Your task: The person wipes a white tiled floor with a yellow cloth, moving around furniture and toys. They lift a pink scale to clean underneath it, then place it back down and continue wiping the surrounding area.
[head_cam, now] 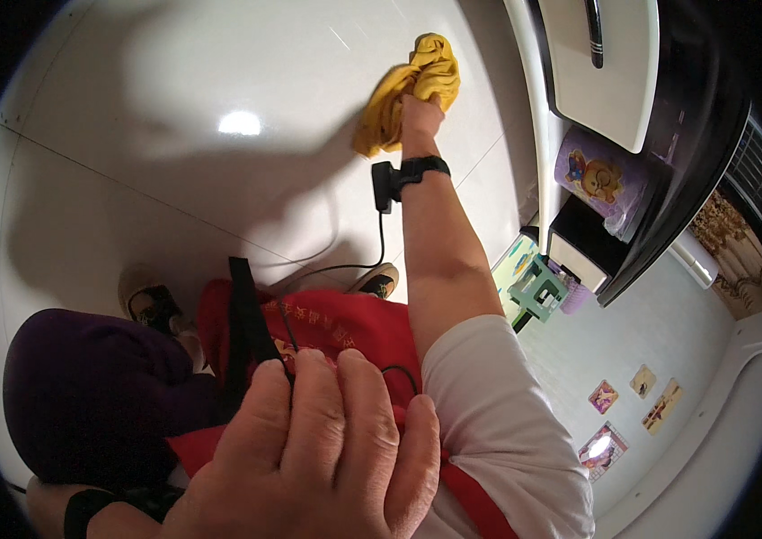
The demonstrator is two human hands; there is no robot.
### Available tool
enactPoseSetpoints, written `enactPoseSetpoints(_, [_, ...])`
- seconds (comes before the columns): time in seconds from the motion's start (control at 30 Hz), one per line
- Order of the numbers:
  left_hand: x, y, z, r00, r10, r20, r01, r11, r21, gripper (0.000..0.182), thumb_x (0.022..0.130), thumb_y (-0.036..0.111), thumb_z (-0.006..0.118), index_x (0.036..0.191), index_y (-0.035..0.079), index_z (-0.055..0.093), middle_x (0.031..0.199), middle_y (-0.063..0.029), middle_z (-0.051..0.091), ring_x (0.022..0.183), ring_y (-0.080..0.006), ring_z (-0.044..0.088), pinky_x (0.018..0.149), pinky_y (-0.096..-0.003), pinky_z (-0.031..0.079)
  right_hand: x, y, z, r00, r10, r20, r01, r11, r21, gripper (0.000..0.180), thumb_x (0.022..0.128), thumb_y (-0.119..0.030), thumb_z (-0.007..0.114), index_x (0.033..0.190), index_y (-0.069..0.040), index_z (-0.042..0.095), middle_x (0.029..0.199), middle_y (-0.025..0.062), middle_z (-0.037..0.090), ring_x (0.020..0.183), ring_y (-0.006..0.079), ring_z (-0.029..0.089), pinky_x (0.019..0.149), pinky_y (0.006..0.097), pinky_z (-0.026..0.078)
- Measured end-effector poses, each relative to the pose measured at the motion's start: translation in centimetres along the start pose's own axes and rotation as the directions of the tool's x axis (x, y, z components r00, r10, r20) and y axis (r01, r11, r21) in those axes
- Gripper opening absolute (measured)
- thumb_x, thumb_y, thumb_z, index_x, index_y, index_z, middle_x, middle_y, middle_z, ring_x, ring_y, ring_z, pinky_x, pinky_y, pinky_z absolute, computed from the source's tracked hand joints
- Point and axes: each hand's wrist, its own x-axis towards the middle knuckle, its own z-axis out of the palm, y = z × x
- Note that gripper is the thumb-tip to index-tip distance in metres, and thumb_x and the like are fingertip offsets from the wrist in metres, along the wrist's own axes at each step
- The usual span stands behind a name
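My right hand is at the far end of my outstretched right arm, its fingers partly hidden in a bunched yellow cloth. The cloth lies crumpled on the glossy tiled floor. A black wrist strap with a small box and a cable sits on that forearm. Close to the camera, my left hand is seen from the back, fingers extended and a little apart, over a red apron. No object shows in it; its palm is hidden.
To the right stands a white and black cabinet with a handle. Near it are a purple container with a bear picture, a black and white box and a green plastic stool. My shoes are below, and small pictures hang on the wall.
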Motion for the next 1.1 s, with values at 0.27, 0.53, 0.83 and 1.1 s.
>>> enactPoseSetpoints(0.27, [0.1, 1.3, -1.7, 0.926, -0.150, 0.348, 0.193, 0.977, -0.091, 0.029, 0.085, 0.022, 0.059, 0.113, 0.014, 0.058, 0.102, -0.0196, 0.060, 0.096, -0.0338, 0.059, 0.081, -0.0443, 0.051, -9.6, -13.2, 7.7, 0.915, -0.400, 0.051, 0.362, 0.870, 0.334, 0.049, 0.069, -0.011, 0.066, 0.114, 0.003, 0.054, 0.096, 0.0235, 0.059, 0.090, 0.0400, 0.058, 0.082, 0.0379, 0.047])
enactPoseSetpoints(0.53, [-0.8, 1.3, -2.1, 0.964, -0.013, 0.264, 0.043, 0.993, -0.107, 0.041, 0.079, 0.025, 0.065, 0.113, 0.004, 0.055, 0.100, -0.0233, 0.057, 0.094, -0.0354, 0.058, 0.082, -0.0432, 0.049, -10.7, -14.1, -1.6, 0.552, -0.733, 0.397, -0.515, 0.074, 0.854, 0.040, 0.082, -0.009, 0.057, 0.117, 0.007, 0.048, 0.110, 0.0178, 0.058, 0.097, 0.0289, 0.059, 0.087, 0.0382, 0.049])
enactPoseSetpoints(0.83, [-1.7, 1.2, -1.9, 0.965, -0.003, 0.261, 0.031, 0.994, -0.103, 0.045, 0.076, 0.026, 0.067, 0.112, 0.003, 0.054, 0.102, -0.0217, 0.056, 0.097, -0.0333, 0.057, 0.086, -0.0420, 0.046, -1.4, 13.9, -14.3, 0.892, -0.366, 0.265, -0.174, 0.262, 0.949, 0.049, 0.078, -0.010, 0.052, 0.123, 0.005, 0.044, 0.120, 0.0171, 0.054, 0.108, 0.0305, 0.055, 0.093, 0.0410, 0.044])
enactPoseSetpoints(1.1, [-1.5, 0.2, -1.9, 0.947, -0.124, 0.296, 0.157, 0.983, -0.092, 0.045, 0.077, 0.023, 0.066, 0.114, 0.002, 0.051, 0.103, -0.0177, 0.054, 0.095, -0.0314, 0.055, 0.084, -0.0403, 0.047, 1.0, 17.9, -3.2, 0.971, 0.231, 0.052, -0.236, 0.918, 0.319, 0.100, 0.064, -0.053, 0.071, 0.134, 0.003, 0.028, 0.132, 0.0264, 0.034, 0.114, 0.0353, 0.046, 0.093, 0.0395, 0.042])
